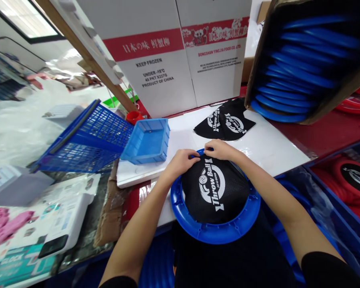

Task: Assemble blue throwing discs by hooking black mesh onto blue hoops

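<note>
Blue round plastic ring [216, 234] against the person's lap, black mesh net [225, 200] printed Throw Ball lying over it, left hand [183, 161] and right hand [220, 149] close together, both pinching the net's edge at the ring's far rim, spare black nets [225, 124] beyond the ring, small blue plastic tray [147, 141] to its far left.

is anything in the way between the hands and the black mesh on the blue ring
Nothing visible. The left hand and right hand both pinch the far edge of the black mesh, which lies over the blue ring. Spare mesh pieces lie farther back on the white board.
</note>
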Demonstrator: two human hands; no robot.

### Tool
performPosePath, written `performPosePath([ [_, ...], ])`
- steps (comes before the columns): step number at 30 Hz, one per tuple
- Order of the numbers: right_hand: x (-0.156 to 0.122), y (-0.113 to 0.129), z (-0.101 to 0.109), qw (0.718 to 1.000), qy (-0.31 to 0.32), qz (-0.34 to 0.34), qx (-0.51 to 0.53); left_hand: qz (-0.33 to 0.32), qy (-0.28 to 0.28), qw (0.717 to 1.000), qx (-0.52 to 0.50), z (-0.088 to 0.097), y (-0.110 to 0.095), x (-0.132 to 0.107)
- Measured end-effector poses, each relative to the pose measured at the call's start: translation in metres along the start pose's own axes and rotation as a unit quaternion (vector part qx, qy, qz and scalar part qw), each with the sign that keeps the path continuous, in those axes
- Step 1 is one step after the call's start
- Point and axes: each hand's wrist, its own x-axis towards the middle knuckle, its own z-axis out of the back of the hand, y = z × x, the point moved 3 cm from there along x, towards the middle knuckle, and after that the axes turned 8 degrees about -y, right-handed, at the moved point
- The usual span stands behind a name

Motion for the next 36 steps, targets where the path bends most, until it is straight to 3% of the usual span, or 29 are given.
performPosePath([
  [4, -0.001, -0.001, 0.001, 1.0, -0.006, -0.006, 0.016, -0.002, 0.024, 0.995, 0.096, 0.001, -0.011, -0.006],
  [8, -0.002, -0.002, 0.006, 0.999, 0.024, 0.004, 0.045, -0.033, 0.051, 0.968, 0.243, 0.001, -0.027, -0.016],
  [11, -0.013, 0.002, 0.018, 0.999, 0.021, 0.017, 0.039, -0.046, 0.061, 0.957, 0.279, 0.001, -0.033, -0.02],
  [14, -0.044, 0.015, 0.031, 0.999, -0.02, 0.033, -0.007, -0.042, 0.047, 0.967, 0.246, 0.0, -0.027, -0.018],
  [19, -0.119, 0.038, 0.027, 0.995, 0.014, -0.034, -0.098, -0.034, -0.032, 0.991, 0.128, -0.004, -0.007, -0.006],
  [23, -0.161, 0.043, 0.018, 0.982, -0.056, -0.062, -0.17, -0.025, -0.067, 0.997, 0.036, -0.004, 0.001, -0.002],
  [29, -0.173, 0.033, 0.014, 0.967, -0.111, -0.096, -0.206, -0.064, -0.072, 0.995, -0.009, 0.0, -0.002, -0.002],
  [36, -0.156, 0.007, 0.03, 0.984, -0.051, -0.076, -0.152, -0.018, -0.03, 0.999, -0.042, 0.004, 0.004, 0.001],
])
